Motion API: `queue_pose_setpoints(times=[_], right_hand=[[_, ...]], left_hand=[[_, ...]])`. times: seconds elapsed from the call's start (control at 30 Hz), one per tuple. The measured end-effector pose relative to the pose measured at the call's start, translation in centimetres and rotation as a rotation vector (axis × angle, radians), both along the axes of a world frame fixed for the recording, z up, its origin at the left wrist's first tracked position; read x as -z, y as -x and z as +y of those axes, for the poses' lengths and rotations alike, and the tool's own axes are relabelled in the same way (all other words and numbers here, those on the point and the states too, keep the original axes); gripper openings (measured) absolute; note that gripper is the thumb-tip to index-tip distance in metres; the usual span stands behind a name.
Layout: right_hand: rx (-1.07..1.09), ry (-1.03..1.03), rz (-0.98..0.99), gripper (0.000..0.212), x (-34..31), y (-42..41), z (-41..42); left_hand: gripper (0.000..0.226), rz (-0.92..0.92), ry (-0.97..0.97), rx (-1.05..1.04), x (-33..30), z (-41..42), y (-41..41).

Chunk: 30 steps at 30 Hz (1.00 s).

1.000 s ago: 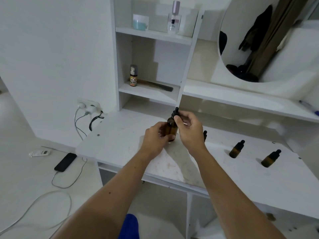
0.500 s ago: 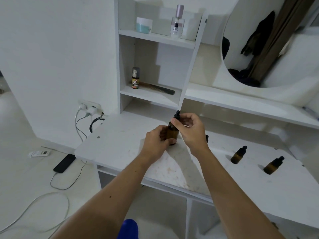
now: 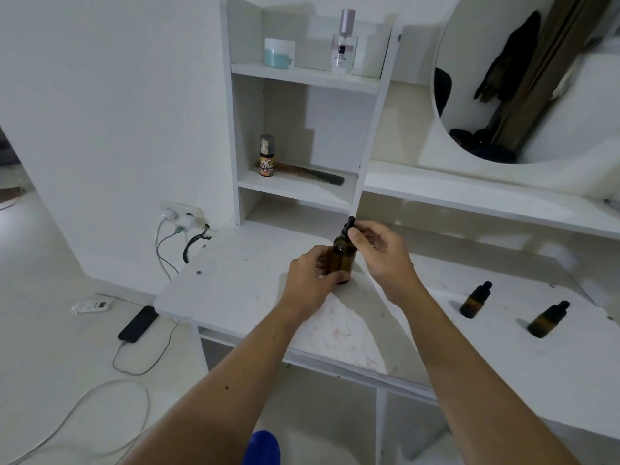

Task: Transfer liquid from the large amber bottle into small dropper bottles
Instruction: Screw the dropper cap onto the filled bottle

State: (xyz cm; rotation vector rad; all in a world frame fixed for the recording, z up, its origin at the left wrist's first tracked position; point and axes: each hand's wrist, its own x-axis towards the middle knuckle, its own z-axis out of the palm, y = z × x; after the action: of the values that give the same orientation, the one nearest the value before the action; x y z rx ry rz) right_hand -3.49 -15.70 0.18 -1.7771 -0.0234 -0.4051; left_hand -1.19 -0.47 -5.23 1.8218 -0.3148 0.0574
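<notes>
The large amber bottle (image 3: 343, 260) stands upright on the white dresser top (image 3: 241, 280). My left hand (image 3: 310, 278) wraps around its body. My right hand (image 3: 380, 256) pinches its black dropper cap (image 3: 347, 227) at the neck; I cannot tell whether the cap is loose. Two small amber dropper bottles with black caps stand to the right, one (image 3: 475, 299) nearer the middle and one (image 3: 547, 319) further right. A third small one is almost wholly hidden behind my right wrist.
Behind the bottle rises a shelf unit with a small spray bottle (image 3: 266, 156), a comb (image 3: 315, 175), a jar (image 3: 279, 53) and a perfume bottle (image 3: 344, 43). A round mirror (image 3: 536, 78) hangs at right. A phone (image 3: 138, 323) and cables lie on the floor at left.
Both hands have stayed on the large bottle. My right fingers have shifted slightly on the cap; the bottle has not visibly moved on the dresser.
</notes>
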Motion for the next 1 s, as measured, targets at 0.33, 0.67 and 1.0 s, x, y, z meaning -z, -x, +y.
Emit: queue_pose_setpoints(times=[0.33, 0.67, 1.0], right_hand=[[-0.014, 0.004, -0.018, 0.014, 0.15, 0.11, -0.21], [-0.024, 0.04, -0.003, 0.016, 0.2, -0.18, -0.62], [0.001, -0.02, 0.002, 0.02, 0.06, -0.03, -0.66]], left_hand=[[0.051, -0.003, 0.005, -0.001, -0.02, 0.07, -0.03], [0.051, 0.0, 0.024, 0.006, 0.1, 0.17, -0.09], [0.052, 0.03, 0.035, 0.017, 0.24, 0.25, -0.25]])
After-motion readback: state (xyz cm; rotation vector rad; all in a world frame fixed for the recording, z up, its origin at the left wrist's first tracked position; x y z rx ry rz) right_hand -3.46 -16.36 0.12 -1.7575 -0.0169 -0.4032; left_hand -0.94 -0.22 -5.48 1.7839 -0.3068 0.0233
